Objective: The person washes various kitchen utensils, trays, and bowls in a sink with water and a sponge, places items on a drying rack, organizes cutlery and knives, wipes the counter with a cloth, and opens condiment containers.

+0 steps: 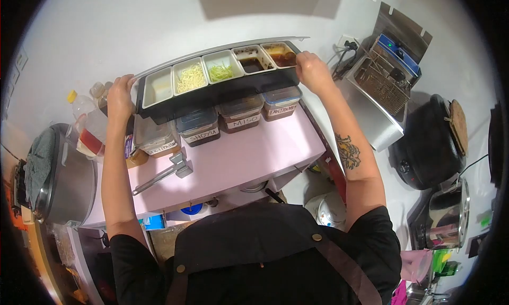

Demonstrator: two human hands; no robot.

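Observation:
A black condiment holder (222,88) spans the gap between my two hands, above the row of labelled tubs. Its white inserts hold pale shreds (191,78), green shreds (220,72) and dark sauces (252,65); the leftmost insert (158,88) looks nearly bare. A grey lid edge (212,46) runs along its back. My left hand (121,97) is closed at the left end, and my right hand (314,73) grips the right end. Whether the fingers press on the lid as well I cannot tell. Below stand tubs marked SHOYU (200,129), MISO (242,115) and TANTANMEN (281,103).
A metal mallet-like tool (168,171) lies on the pink counter (238,156). At left are a large steel pot (71,175) and bottles (85,106). To the right stand a fryer (379,87), a black cooker (432,146) and a steel pot (448,212).

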